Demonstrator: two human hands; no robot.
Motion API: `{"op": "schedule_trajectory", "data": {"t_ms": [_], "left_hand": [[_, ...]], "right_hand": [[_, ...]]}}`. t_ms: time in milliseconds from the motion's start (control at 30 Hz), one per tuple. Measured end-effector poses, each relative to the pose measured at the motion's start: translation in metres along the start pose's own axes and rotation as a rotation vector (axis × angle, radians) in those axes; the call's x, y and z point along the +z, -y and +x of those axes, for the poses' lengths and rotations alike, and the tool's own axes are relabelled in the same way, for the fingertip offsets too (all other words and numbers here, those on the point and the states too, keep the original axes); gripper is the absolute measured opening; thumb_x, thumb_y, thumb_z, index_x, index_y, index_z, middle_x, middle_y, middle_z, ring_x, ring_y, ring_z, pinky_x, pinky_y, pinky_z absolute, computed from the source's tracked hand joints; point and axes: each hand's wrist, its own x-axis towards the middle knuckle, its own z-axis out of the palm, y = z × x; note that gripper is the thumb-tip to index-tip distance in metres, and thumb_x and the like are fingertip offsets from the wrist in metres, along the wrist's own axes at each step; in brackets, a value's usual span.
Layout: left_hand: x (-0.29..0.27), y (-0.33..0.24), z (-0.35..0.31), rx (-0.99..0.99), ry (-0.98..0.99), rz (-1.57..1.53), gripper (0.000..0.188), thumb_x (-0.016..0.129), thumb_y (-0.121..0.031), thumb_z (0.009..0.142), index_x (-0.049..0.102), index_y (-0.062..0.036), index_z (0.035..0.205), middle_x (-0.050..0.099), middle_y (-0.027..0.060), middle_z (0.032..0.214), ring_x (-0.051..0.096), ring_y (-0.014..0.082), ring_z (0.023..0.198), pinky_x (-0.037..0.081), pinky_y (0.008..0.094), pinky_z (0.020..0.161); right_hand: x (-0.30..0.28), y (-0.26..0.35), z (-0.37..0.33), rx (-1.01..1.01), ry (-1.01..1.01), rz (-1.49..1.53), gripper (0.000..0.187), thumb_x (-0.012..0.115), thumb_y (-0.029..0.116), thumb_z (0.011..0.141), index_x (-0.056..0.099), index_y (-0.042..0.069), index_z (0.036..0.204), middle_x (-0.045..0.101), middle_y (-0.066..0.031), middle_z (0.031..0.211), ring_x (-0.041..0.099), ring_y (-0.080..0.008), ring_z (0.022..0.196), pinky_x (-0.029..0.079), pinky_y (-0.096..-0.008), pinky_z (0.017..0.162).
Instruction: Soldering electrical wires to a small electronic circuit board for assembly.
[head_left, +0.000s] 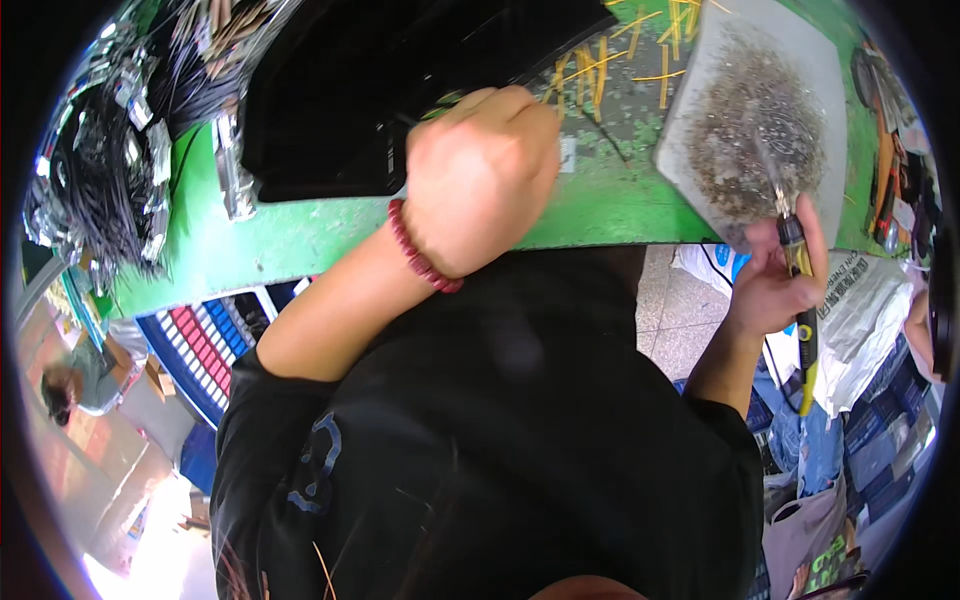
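Note:
My right hand (770, 285) is closed around the yellow and black handle of a soldering iron (806, 345). The iron's metal tip points up over a grey board (690, 135) with a scorched, dirty middle. My left hand (485, 175), with a red bead bracelet at the wrist, is curled into a fist at the lower right of a glossy black panel (320, 120). Its fingers face away, so whatever they pinch is hidden; a little yellow-green shows just beyond the knuckles. A short dark wire (607, 137) lies to the right of this hand.
Thin yellow strips (595, 80) are scattered over the worn green bench (590, 215). Bundled black wires (100, 170) in clear wrapping lie at the left. Tools (885, 190) lie at the far right; a white sack (850, 310) is below. Another person (90, 380) appears at lower left.

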Motion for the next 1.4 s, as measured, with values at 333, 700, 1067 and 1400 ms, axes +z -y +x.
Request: {"op": "schedule_trajectory", "data": {"t_ms": [333,700,1067,1400], "left_hand": [[-0.004,-0.006,0.005,-0.025,0.070,-0.055,0.011,0.069,0.006,0.071,0.061,-0.0011,0.073,0.066,0.0100,0.078,0.064,0.0264,0.070,0.050,0.0318,0.062],[-0.001,-0.003,0.004,0.015,0.017,-0.048,0.012,0.069,0.001,0.070,0.059,-0.0049,0.070,0.063,0.0066,0.075,0.062,0.0246,0.067,0.050,0.0329,0.058],[-0.004,-0.003,0.002,-0.015,0.058,-0.073,0.011,0.070,0.004,0.071,0.062,-0.0027,0.073,0.066,0.0089,0.078,0.064,0.0267,0.071,0.050,0.0323,0.062],[-0.005,-0.002,0.002,-0.018,0.034,-0.073,0.010,0.070,0.002,0.071,0.062,-0.0044,0.072,0.066,0.0074,0.078,0.064,0.0268,0.071,0.051,0.0337,0.062]], "right_hand": [[-0.023,-0.016,0.015,-0.052,-0.225,0.146,0.020,0.056,0.000,0.074,0.057,-0.004,0.093,0.058,-0.0071,0.071,0.054,-0.0105,0.056,0.044,-0.0202,0.057],[-0.010,-0.014,0.016,-0.012,-0.113,-0.035,0.016,0.060,0.002,0.079,0.058,-0.001,0.095,0.062,-0.0074,0.071,0.059,-0.0110,0.059,0.047,-0.0222,0.058],[-0.008,-0.018,0.015,-0.029,-0.191,-0.050,0.017,0.055,-0.001,0.077,0.057,-0.005,0.094,0.059,-0.0091,0.069,0.056,-0.0116,0.054,0.045,-0.0207,0.056],[-0.011,-0.022,0.015,-0.125,-0.143,-0.001,0.017,0.059,0.001,0.077,0.059,-0.002,0.094,0.061,-0.0086,0.078,0.061,-0.0137,0.061,0.050,-0.0240,0.060]]}}
